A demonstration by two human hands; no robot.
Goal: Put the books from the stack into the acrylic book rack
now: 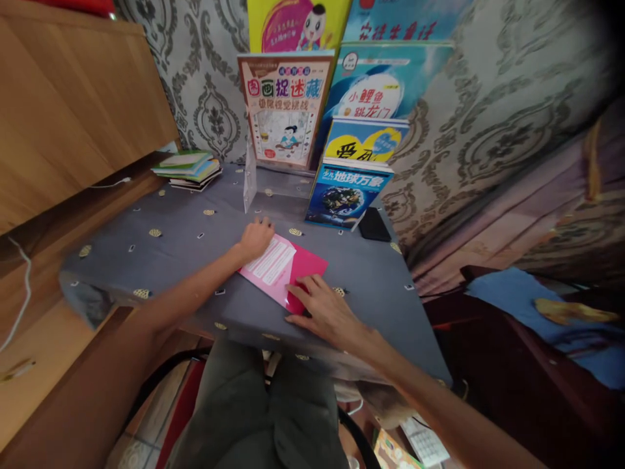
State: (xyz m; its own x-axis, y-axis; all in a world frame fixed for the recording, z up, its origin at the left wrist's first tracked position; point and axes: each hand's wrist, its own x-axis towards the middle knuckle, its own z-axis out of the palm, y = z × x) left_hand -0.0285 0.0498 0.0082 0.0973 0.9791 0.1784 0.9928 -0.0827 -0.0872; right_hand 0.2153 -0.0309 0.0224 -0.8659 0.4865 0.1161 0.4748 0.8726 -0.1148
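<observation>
The pink booklet (282, 272) lies on the grey, pineapple-patterned tablecloth (183, 218), the right hand (325, 307) over its near-right end with fingers parted, the left hand (256, 239) curled at its far-left edge — whether pinching, I cannot tell. Its long axis slants from far left to near right — a smooth, rectangular cover. Beyond stands a clear rack (249, 182).

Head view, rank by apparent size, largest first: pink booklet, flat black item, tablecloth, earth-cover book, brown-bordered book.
1. Tablecloth
2. Brown-bordered book
3. Pink booklet and earth-cover book: too alike to rank
4. Flat black item
</observation>
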